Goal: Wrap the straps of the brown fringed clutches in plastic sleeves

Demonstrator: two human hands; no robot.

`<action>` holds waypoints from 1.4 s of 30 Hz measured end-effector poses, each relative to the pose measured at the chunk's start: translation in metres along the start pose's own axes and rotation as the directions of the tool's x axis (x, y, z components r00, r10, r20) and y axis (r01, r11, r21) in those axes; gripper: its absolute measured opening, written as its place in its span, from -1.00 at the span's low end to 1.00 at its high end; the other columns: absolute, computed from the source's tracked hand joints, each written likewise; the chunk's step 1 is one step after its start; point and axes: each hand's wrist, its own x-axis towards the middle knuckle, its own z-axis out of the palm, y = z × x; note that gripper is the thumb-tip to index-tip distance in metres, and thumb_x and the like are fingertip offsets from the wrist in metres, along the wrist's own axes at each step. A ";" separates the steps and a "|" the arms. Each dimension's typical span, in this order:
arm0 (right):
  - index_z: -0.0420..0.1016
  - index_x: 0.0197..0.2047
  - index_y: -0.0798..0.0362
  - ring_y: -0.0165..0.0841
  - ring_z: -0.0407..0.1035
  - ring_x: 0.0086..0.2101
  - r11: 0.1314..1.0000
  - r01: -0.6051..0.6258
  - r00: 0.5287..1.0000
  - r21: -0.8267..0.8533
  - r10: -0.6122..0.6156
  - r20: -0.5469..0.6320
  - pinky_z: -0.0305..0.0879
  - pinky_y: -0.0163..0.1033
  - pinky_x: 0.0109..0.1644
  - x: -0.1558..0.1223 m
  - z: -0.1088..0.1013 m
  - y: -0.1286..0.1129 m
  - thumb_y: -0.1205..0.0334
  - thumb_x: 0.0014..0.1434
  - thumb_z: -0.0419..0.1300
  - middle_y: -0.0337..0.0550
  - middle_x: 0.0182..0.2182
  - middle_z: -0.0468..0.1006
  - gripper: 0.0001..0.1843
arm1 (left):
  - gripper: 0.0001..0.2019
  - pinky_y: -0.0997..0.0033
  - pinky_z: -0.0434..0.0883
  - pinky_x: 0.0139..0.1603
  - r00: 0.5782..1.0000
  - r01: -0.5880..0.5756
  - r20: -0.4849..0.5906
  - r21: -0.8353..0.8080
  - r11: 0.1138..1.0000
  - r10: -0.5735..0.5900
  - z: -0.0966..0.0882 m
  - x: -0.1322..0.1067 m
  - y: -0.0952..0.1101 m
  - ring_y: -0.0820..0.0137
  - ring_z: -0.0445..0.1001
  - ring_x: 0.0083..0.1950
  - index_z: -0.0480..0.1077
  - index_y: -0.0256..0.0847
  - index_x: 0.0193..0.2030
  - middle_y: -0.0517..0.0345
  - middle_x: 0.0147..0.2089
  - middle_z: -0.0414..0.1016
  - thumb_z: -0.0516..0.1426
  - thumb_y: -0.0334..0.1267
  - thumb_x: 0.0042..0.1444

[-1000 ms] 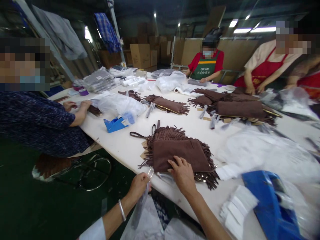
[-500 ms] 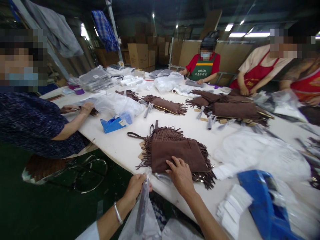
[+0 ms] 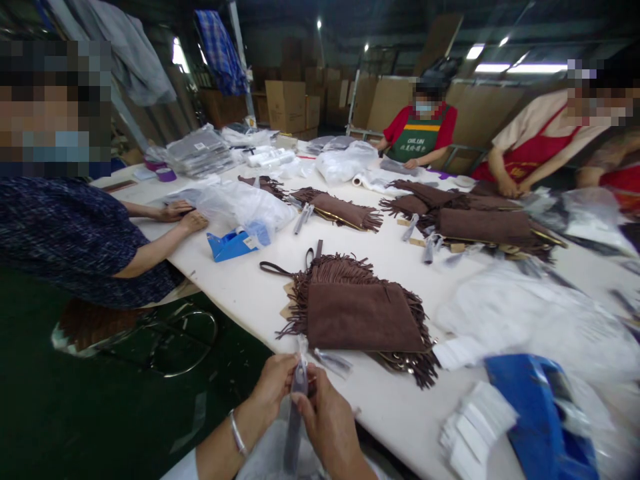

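Note:
Both my hands meet at the table's near edge around a dark strap wrapped in clear plastic point(image 3: 295, 420). My left hand point(image 3: 273, 387), with a silver bangle at the wrist, closes on its upper end. From the other side, my right hand point(image 3: 330, 413) grips the same wrapped strap with thumb and fingers. The strap hangs down toward my lap. Just beyond lies a stack of brown fringed clutch bags point(image 3: 363, 317), with a wrist loop point(image 3: 275, 268) sticking out at the left. Another plastic-wrapped piece point(image 3: 334, 363) rests beside the front of the stack.
A blue tape dispenser point(image 3: 540, 407) and folded white papers point(image 3: 477, 430) sit at right, near white plastic bags point(image 3: 525, 307). Farther back are more fringed bags point(image 3: 483, 227) and a second blue dispenser point(image 3: 233, 245). Co-workers stand or sit around the table point(image 3: 240, 293).
My right hand has left the top clutch bag and come down to the wrapped strap beside my left hand. The co-worker at left has moved both hands onto the table.

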 end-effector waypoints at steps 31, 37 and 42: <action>0.39 -0.23 0.09 -0.38 0.43 -0.47 -0.001 -0.562 0.800 0.827 0.254 0.544 0.33 -0.30 -0.37 -0.002 0.042 0.003 -0.13 -0.08 0.38 -0.18 -0.46 0.53 -0.48 | -0.82 0.40 0.50 -0.25 0.930 0.365 0.191 -0.410 0.836 -0.313 -0.015 0.013 -0.002 0.25 0.58 -0.21 0.46 -0.42 -0.22 -0.11 -0.25 0.59 0.23 -0.31 0.10; 0.35 -0.22 0.05 -0.30 0.46 -0.45 0.408 -0.546 0.833 0.732 0.351 0.427 0.32 -0.27 -0.39 -0.001 0.042 0.011 -0.30 -0.12 0.32 -0.17 -0.44 0.55 -0.38 | -0.82 0.38 0.50 -0.33 0.960 0.275 0.145 -0.352 0.895 -0.238 -0.018 0.021 -0.011 0.25 0.57 -0.26 0.46 -0.41 -0.24 -0.09 -0.29 0.58 0.24 -0.29 0.09; 0.33 -0.13 0.05 -0.30 0.43 -0.59 0.503 -0.484 0.875 0.716 0.271 0.401 0.24 -0.29 -0.49 0.001 0.055 0.010 -0.27 -0.09 0.30 -0.20 -0.53 0.54 -0.36 | -0.82 0.43 0.46 -0.43 0.967 0.252 0.112 -0.292 0.923 -0.229 -0.018 0.022 -0.012 0.32 0.53 -0.42 0.46 -0.40 -0.31 -0.07 -0.37 0.56 0.23 -0.26 0.10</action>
